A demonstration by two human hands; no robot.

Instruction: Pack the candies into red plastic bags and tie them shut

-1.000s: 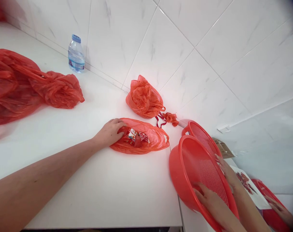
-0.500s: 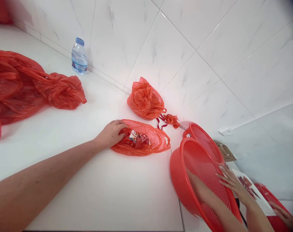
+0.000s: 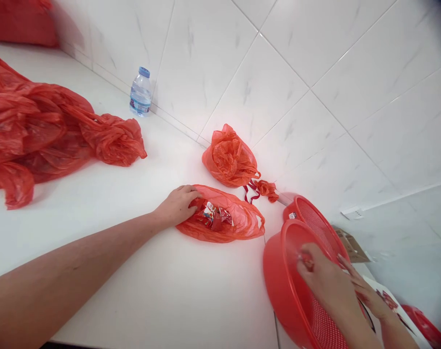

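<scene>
Bare white counter (image 3: 162, 291) runs open across the lower centre of the frame, between the flat red bag (image 3: 224, 220) with wrapped sweets and the near edge; a second clear strip lies at centre left, between that bag and the large heap of red bags (image 3: 49, 131) at upper left. Toward the wall the way narrows: a knotted red bag (image 3: 230, 157) sits just behind the flat one, a water bottle (image 3: 140, 92) stands at the tiles at upper centre left. Lower right is blocked by two tilted red sieve basins (image 3: 289, 276) with hands inside the nearer one.
</scene>
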